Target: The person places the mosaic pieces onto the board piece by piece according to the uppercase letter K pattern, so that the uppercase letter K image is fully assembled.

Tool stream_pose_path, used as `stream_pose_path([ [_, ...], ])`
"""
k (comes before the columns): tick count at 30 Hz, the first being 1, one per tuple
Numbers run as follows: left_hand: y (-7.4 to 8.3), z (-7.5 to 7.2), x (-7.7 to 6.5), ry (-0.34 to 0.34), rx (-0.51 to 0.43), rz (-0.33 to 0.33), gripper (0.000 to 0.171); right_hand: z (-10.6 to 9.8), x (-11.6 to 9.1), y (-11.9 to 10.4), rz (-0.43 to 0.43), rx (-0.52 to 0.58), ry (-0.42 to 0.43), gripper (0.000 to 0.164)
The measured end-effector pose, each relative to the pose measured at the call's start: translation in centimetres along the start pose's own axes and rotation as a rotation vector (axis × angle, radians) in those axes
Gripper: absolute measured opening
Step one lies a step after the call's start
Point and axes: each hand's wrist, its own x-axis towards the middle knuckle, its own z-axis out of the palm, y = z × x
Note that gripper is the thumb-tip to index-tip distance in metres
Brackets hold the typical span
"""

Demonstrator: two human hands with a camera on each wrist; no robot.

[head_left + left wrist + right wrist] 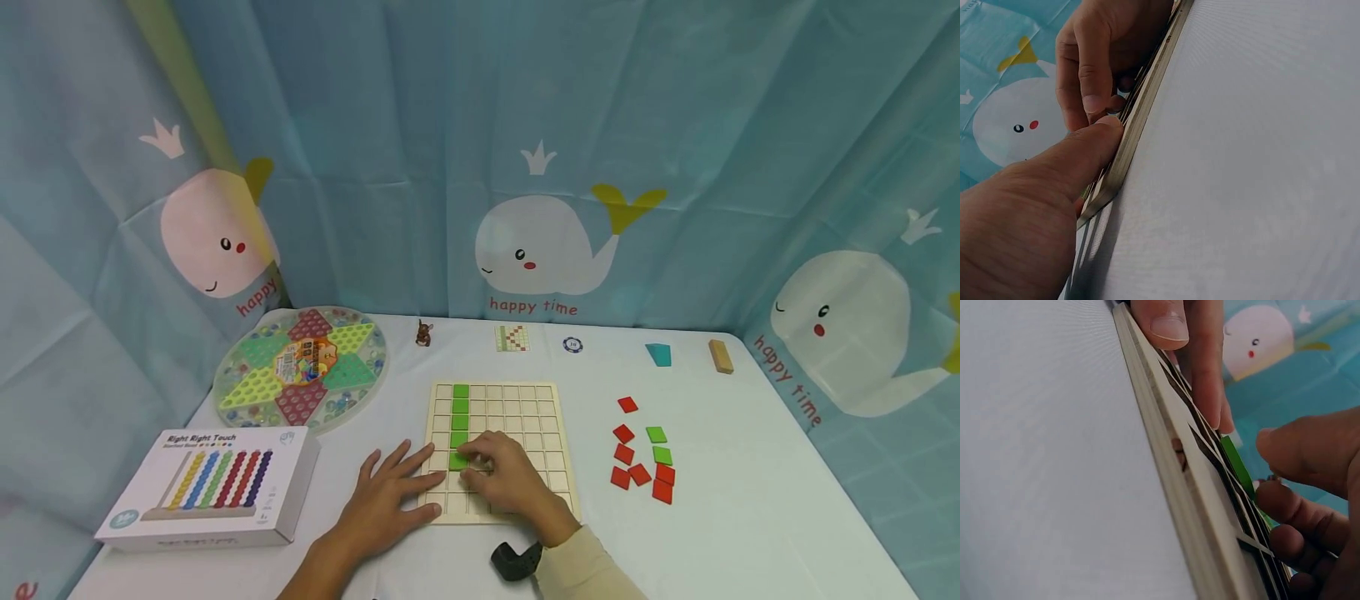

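A square wooden grid board (517,510) lies flat on the table, with a column of green tiles (460,407) in its second column from the left. My left hand (390,498) is spread at the board's left side, its thumb resting on the edge. My right hand (510,475) hovers low over the board with bent fingers. Its index fingertip is right at the lowest green tile (1237,465), which sits at the grid. A gap shows between thumb and index finger in the right wrist view.
Loose red tiles (620,477) and two green tiles (656,434) lie right of the board. A boxed bead toy (217,492) and a round marble game board (360,408) stand left. Along the back are a figurine (423,333), patterned card (512,338), chip (573,344), teal block (660,355) and wooden block (721,357).
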Motion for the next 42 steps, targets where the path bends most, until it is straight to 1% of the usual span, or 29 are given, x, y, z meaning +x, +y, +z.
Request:
stream_pose_path([
  [4, -0.1, 0.0, 0.0, -0.003, 0.002, -0.003, 0.045, 0.2, 0.1, -0.1, 0.019, -0.016, 0.009, 0.025],
  [10, -0.1, -0.1, 0.1, -0.002, -0.001, -0.004, 0.045, 0.6, 0.3, -0.5, 0.070, -0.037, 0.059, 0.028],
  [13, -0.1, -0.1, 0.1, 0.000, -0.002, -0.002, 0.045, 0.7, 0.4, -0.8, 0.082, -0.056, 0.081, 0.028],
  [17, -0.2, -0.1, 0.1, 0.001, -0.001, -0.003, 0.045, 0.9, 0.5, -0.9, 0.100, -0.072, 0.091, 0.027],
  [21, -0.2, -0.2, 0.1, 0.001, -0.001, -0.008, 0.045, 1.0, 0.6, -0.8, 0.112, -0.060, 0.093, 0.026],
  [24, -0.2, -0.3, 0.1, -0.001, -0.002, -0.011, 0.046, 0.6, 0.6, -0.8, 0.120, -0.002, 0.087, 0.026],
  [27, -0.2, -0.3, 0.1, -0.001, 0.000, -0.010, 0.046, -0.4, 0.6, -1.1, 0.111, 0.073, 0.093, 0.028],
  [31, -0.3, -0.3, 0.1, 0.001, 0.005, -0.005, 0.047, -2.7, 0.7, -1.9, 0.053, 0.129, 0.140, 0.031],
  [37, -0.1, -0.2, 0.2, -0.003, -0.018, -0.013, 0.047, -6.7, 0.2, -3.5, -0.017, 0.082, 0.225, 0.036],
  [42, 0.0, -0.1, 0.1, -0.015, -0.026, -0.014, 0.048, -9.5, -1.2, -4.1, -0.075, 0.026, 0.250, 0.040],
])
